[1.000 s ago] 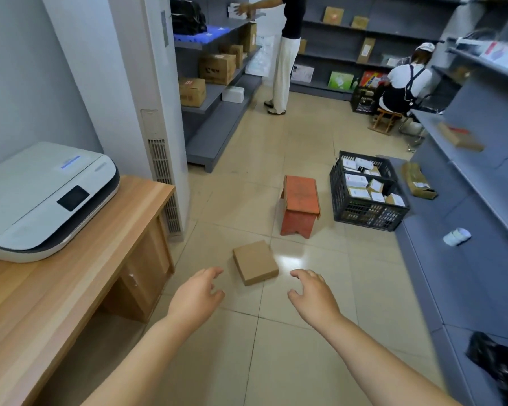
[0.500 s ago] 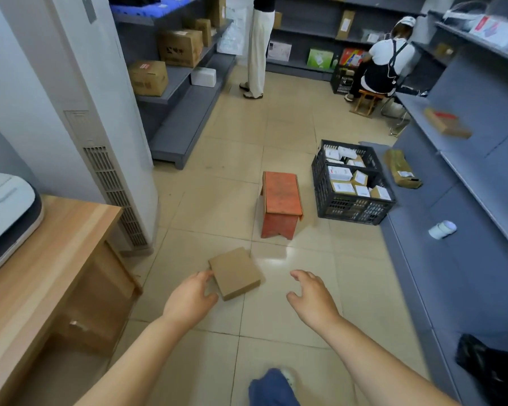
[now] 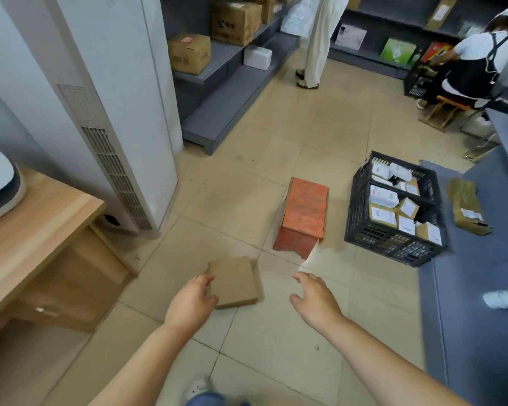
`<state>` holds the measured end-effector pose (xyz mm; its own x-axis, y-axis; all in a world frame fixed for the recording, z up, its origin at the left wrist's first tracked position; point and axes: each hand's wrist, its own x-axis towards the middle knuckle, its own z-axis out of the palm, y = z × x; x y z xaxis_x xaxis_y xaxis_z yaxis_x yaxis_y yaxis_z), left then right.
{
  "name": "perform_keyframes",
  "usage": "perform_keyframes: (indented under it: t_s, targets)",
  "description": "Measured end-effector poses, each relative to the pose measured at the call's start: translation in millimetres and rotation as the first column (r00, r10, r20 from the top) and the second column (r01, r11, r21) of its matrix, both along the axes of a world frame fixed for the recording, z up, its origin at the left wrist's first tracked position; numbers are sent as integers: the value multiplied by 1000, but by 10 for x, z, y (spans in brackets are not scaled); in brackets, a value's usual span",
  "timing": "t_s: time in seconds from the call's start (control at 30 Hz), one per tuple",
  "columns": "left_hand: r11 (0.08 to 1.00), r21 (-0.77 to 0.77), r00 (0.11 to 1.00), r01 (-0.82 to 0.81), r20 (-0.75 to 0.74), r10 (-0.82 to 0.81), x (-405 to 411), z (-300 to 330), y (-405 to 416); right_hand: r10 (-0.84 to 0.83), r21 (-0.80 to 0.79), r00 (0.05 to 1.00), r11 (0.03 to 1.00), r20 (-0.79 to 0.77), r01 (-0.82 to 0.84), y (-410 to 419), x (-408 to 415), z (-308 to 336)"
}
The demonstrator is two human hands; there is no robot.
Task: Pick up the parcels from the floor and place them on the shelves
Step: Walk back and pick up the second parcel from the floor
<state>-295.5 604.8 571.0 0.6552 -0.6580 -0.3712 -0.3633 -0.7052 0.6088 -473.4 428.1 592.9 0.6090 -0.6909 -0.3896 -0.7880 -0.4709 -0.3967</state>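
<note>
A flat brown cardboard parcel (image 3: 236, 281) lies on the tiled floor in front of me. My left hand (image 3: 192, 301) rests against the parcel's left edge, fingers curled over that side; whether it grips the box is unclear. My right hand (image 3: 314, 297) hovers open a little to the right of the parcel, fingers spread, touching nothing. Grey shelves (image 3: 226, 57) with brown boxes stand at the far left. A low grey shelf (image 3: 475, 288) runs along the right side.
An orange-red stool (image 3: 304, 212) stands just beyond the parcel. A black crate (image 3: 393, 247) of small parcels sits to its right. A wooden desk (image 3: 38, 230) and white standing unit (image 3: 115, 112) are left. One person stands and another sits at the back.
My view has dropped closer to the floor. My left hand has reached forward onto the parcel's left edge. My right hand stays open to the parcel's right.
</note>
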Motion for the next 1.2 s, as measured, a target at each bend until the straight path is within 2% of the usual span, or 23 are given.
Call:
perform_keyframes:
  t_s: [0.13,0.4,0.7,0.9,1.2]
  targets:
    - [998,40,999,-52,-8,52,234,-154,-227,50,38,999,998,-12,-49,-352,349,-184]
    - [986,102,984,-131,-108,142,843,-535,-751,54,127,995,991,-80,-44,-908,1026,-575]
    - [966,136,954,-219,-179,242,1306,-1170,-1234,93,225,986,973,-139,-60,-1438,1621,-1295]
    - [937,169,904,-306,-257,342,1381,-2020,-1417,162,289,968,952,-191,-102,-1711,1889,-2131]
    - [900,221,856,-376,-290,429,1360,-3997,-1655,181,340,958,935,-221,-98,-2029,2103,-4064]
